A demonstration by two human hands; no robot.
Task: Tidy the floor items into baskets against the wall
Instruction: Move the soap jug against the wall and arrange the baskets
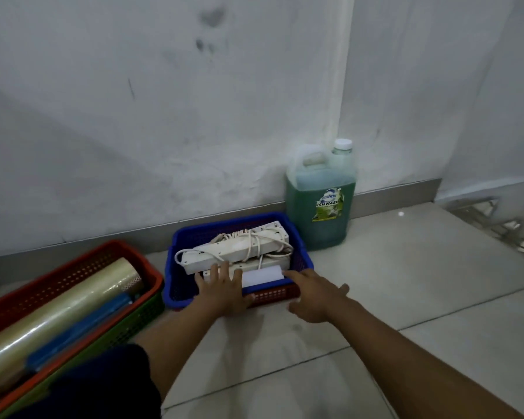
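Note:
A blue basket (188,237) stands on the floor near the wall, with a red basket edge (273,294) showing along its front. White power strips (239,249) wrapped in their cords fill it, with a white roll (262,276) lying at the front. My left hand (224,287) rests flat on the front rim with straight fingers over the nearest power strip. My right hand (312,294) lies with fingers extended at the basket's front right corner, fingertips touching the white roll.
To the left, a red basket (82,267) nested in a green one (133,322) holds a clear plastic-wrap roll (58,319) and a blue roll (82,328). A green dishwash jug (321,204) stands against the wall right of the blue basket. A floor drain grate (502,231) lies far right.

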